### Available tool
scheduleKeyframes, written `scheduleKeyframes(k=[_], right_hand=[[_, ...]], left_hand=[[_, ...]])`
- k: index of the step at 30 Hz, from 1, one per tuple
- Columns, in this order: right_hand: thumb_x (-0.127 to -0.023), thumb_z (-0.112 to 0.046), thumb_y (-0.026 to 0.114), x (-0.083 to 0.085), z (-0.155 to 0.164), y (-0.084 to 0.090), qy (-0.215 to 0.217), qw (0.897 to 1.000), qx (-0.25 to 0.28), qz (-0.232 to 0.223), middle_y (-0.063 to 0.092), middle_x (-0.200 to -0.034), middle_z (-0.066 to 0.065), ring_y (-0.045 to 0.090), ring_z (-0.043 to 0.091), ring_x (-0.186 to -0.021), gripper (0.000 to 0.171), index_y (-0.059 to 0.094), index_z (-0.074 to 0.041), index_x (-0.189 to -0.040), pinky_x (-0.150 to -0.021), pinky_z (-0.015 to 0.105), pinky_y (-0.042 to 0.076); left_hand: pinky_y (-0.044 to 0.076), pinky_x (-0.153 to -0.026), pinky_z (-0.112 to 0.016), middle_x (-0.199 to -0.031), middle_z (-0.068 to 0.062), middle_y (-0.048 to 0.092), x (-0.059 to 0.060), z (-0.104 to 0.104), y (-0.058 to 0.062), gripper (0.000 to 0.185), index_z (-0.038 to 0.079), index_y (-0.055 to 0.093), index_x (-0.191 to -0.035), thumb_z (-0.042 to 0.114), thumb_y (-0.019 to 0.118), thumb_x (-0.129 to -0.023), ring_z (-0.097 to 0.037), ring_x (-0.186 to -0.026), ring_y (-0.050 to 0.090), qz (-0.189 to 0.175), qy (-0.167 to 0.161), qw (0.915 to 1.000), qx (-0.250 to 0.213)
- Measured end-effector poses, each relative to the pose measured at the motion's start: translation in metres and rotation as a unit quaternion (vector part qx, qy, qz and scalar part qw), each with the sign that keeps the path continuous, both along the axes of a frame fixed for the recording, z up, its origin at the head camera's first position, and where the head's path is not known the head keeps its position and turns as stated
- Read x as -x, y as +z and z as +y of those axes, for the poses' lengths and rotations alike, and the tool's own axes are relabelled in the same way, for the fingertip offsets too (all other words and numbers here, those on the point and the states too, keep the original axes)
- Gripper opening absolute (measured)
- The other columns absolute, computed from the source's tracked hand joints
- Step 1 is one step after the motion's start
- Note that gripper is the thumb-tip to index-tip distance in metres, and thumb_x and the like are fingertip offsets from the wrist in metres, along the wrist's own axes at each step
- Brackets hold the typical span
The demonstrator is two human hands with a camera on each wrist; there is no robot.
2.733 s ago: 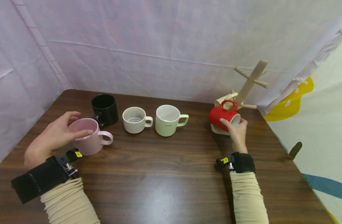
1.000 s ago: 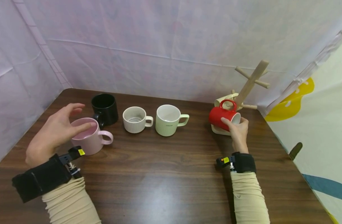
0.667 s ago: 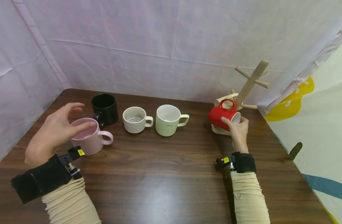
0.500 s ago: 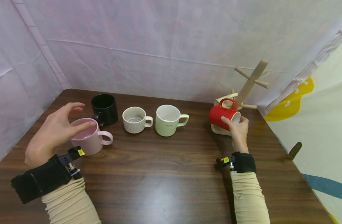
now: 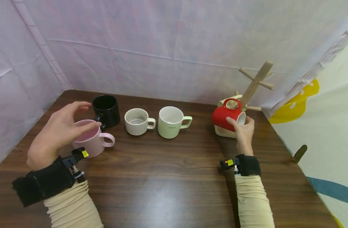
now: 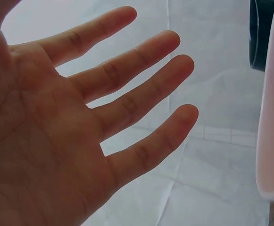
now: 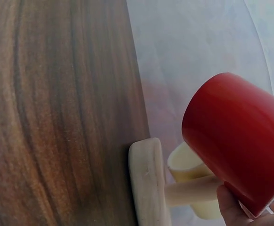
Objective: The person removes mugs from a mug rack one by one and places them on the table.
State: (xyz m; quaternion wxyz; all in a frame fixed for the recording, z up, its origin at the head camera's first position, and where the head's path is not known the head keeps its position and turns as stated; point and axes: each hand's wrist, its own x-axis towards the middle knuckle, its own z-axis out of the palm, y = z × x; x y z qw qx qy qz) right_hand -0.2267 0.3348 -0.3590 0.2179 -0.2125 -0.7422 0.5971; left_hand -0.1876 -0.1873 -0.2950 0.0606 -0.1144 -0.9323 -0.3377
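My right hand (image 5: 242,128) grips a red mug (image 5: 225,117) lying on its side, handle up, just above the base of a wooden mug tree (image 5: 252,88). The right wrist view shows the red mug (image 7: 236,141) over the tree's base (image 7: 148,183), with a cream mug (image 7: 191,172) behind it on a lower peg. My left hand (image 5: 63,128) hovers with fingers spread over a pink mug (image 5: 91,142), holding nothing. In the left wrist view the open palm (image 6: 70,122) fills the frame beside the pink mug's rim (image 6: 273,117).
A black mug (image 5: 106,110), a ribbed white mug (image 5: 137,121) and a pale green mug (image 5: 171,122) stand in a row on the dark wooden table (image 5: 168,177). Pale fabric walls close the back and left. A patterned cloth hangs at the right.
My left hand lifted off the pink mug's rim and spread its fingers above it. The red mug rose slightly toward the tree's pegs.
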Motion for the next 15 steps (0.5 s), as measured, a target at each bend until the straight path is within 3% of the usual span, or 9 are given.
scheduleKeyframes(k=[3,10,15], right_hand=[[-0.087,-0.030,0.080,-0.002,0.000,0.001,0.003,1.000,-0.002,0.006,0.041,-0.142,0.015,0.043,0.021,-0.120,0.087,0.029,0.000,-0.151,-0.102,0.037,0.040],[-0.086,-0.026,0.081,-0.001,-0.002,0.002,0.002,1.000,0.000,0.028,0.044,-0.139,0.014,0.045,0.020,-0.118,0.084,0.033,0.001,-0.149,-0.099,0.034,0.041],[-0.084,-0.022,0.081,-0.001,-0.002,0.003,-0.002,0.999,0.000,0.035,0.045,-0.137,0.013,0.046,0.019,-0.117,0.081,0.035,0.002,-0.147,-0.097,0.032,0.041]], left_hand=[[0.035,-0.097,-0.072,-0.142,-0.034,0.045,0.001,0.005,0.002,0.073,-0.005,0.040,-0.145,0.027,0.078,-0.092,-0.052,-0.127,0.042,0.007,-0.008,0.9999,0.002],[0.042,-0.093,-0.064,-0.138,-0.032,0.048,0.002,0.019,0.006,0.068,-0.008,0.045,-0.142,0.022,0.079,-0.091,-0.048,-0.108,0.062,0.032,-0.033,0.9989,0.002],[0.046,-0.083,-0.057,-0.133,-0.031,0.051,0.003,0.028,0.009,0.066,-0.008,0.048,-0.141,0.020,0.079,-0.090,-0.046,-0.117,0.051,0.052,-0.046,0.9975,0.011]])
